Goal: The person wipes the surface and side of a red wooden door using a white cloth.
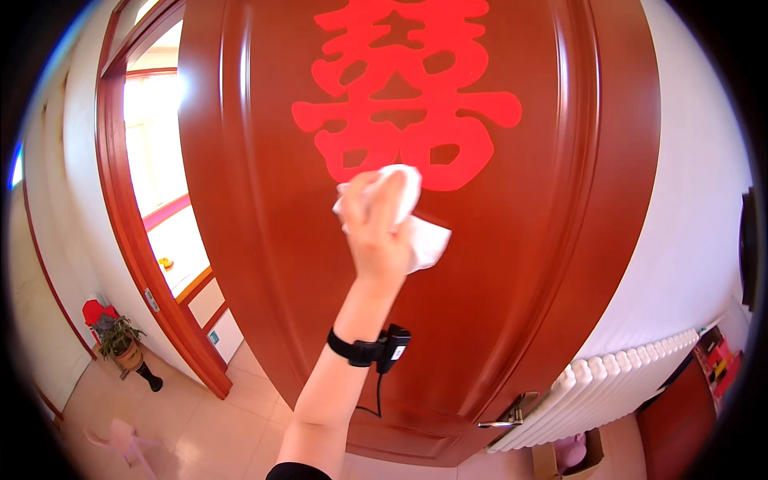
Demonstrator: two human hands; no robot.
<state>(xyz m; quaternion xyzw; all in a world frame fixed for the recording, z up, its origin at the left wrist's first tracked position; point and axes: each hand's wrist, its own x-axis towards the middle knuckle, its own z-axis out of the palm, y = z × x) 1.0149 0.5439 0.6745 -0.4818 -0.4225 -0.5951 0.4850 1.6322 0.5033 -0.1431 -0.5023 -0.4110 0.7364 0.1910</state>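
Note:
My left hand (378, 228) is raised in front of a reddish-brown door (492, 270), its fingers closed around a crumpled white cloth or tissue (429, 243). Part of the white material hangs out on the right side of the hand. The hand is at the lower edge of a red double-happiness paper cutout (405, 114) on the door panel. A black wrist strap (351, 347) with a small black device and a cable is on the forearm. My right hand is out of view.
A metal door handle (510, 414) sits low right, near a white radiator (606, 384) and a cardboard box (594, 459). On the left are a wooden door frame (135, 240), a potted plant (126, 345) and a pink stool or chair (123, 435).

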